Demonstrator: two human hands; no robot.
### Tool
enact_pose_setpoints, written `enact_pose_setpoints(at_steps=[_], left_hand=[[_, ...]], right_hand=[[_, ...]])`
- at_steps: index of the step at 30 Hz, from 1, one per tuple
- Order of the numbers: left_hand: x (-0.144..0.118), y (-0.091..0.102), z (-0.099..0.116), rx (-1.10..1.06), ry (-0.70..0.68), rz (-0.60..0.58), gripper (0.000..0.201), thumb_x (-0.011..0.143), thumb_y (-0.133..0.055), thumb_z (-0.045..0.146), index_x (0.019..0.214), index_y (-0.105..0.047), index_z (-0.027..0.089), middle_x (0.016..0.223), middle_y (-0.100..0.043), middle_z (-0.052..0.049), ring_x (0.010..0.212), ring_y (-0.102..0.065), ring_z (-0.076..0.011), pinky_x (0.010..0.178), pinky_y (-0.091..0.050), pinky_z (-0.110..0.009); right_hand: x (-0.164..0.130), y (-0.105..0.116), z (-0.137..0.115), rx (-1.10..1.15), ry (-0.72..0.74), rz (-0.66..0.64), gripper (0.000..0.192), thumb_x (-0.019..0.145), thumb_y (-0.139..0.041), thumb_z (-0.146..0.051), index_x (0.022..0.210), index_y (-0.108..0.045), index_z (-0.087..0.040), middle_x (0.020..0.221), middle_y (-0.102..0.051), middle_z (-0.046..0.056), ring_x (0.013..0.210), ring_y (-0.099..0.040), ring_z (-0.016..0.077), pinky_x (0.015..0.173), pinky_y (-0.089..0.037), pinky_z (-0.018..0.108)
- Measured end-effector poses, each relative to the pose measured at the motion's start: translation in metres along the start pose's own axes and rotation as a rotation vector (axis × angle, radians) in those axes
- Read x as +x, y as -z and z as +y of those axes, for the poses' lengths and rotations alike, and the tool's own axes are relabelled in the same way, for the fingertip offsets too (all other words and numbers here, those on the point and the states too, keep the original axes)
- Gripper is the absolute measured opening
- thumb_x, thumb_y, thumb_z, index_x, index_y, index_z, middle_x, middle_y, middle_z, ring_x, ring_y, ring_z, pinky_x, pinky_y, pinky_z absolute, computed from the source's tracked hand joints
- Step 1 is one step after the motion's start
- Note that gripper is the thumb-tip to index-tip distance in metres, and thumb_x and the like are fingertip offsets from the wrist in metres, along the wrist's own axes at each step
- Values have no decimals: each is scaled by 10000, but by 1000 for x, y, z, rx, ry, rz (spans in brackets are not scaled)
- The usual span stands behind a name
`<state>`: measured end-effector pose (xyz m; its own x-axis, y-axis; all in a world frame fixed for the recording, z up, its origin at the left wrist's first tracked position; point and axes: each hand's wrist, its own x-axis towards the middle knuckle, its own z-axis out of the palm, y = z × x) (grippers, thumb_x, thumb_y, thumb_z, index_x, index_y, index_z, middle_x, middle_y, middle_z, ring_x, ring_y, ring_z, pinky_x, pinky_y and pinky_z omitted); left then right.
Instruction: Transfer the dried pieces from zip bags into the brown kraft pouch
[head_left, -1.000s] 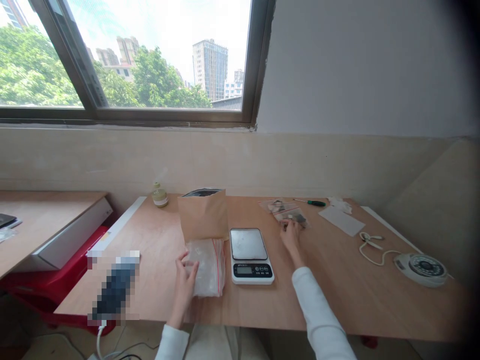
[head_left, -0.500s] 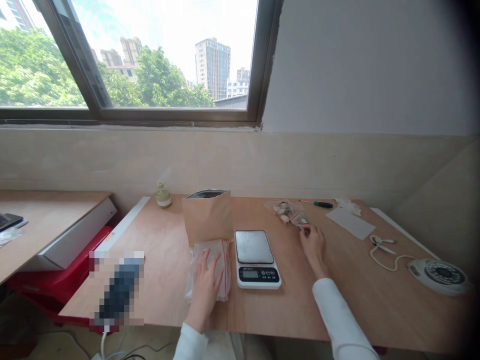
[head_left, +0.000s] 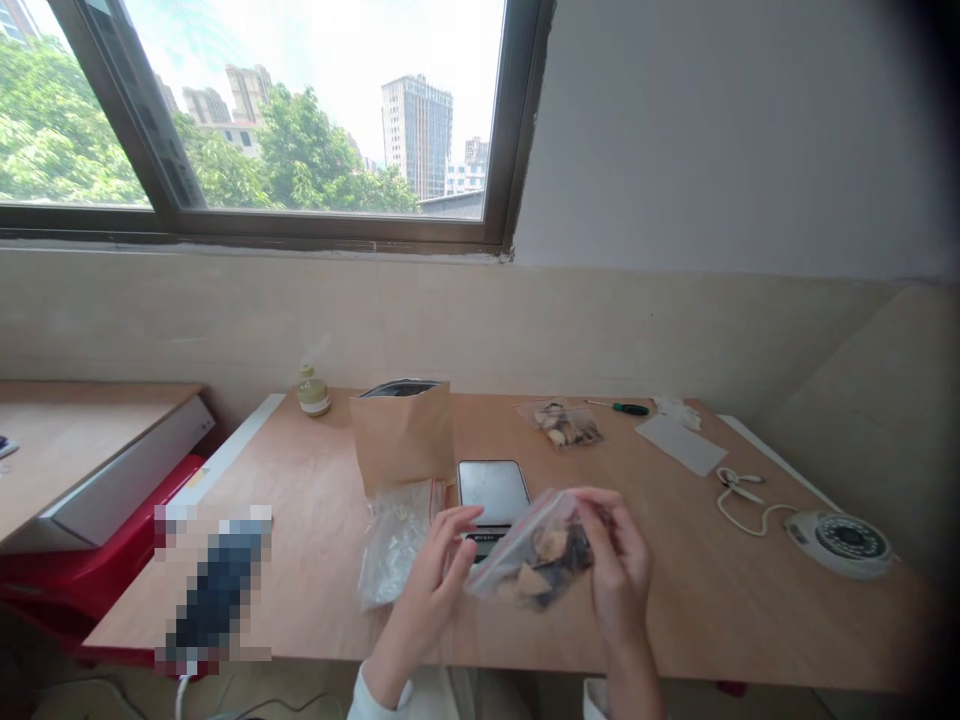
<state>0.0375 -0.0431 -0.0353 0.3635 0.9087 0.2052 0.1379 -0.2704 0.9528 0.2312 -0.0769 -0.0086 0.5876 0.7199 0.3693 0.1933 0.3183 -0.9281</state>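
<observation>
Clear plastic, a filled bag (head_left: 534, 562) is held above the table's (head_left: 712, 590) near edge, in front of the scale (head_left: 493, 492). It is gripped at its right end by the right hand (head_left: 619, 577), fingers closed on it. Its left end is touched by the left hand (head_left: 437, 585), fingers loosely spread. Just left, empty bags (head_left: 392, 540) lie before a paper pouch (head_left: 403, 432); another filled bag (head_left: 564, 424) lies further back.

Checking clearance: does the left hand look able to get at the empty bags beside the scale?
Probably yes: the left hand hovers just right of the empty bags, nothing between.
</observation>
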Motion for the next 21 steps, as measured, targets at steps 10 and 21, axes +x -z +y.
enact_pose_setpoints(at_steps=[10,21], left_hand=[[-17,-3,23,63,0,-171,279,865,-541,393,690,-493,182,636,-469,18,598,-412,-109,558,-303,-225],[-5,-28,5,-288,82,75,272,883,-499,422,749,-434,194,674,-419,42,629,-423,-105,611,-353,-222]], right_hand=[[-5,-21,-1,-3,-100,-196,287,889,-491,-448,1040,-582,-221,859,-619,26,689,-559,151,641,-460,269],[-18,-23,-6,-146,-127,-624,249,860,-556,-434,972,-601,-217,940,-640,34,839,-619,177,751,-500,299]])
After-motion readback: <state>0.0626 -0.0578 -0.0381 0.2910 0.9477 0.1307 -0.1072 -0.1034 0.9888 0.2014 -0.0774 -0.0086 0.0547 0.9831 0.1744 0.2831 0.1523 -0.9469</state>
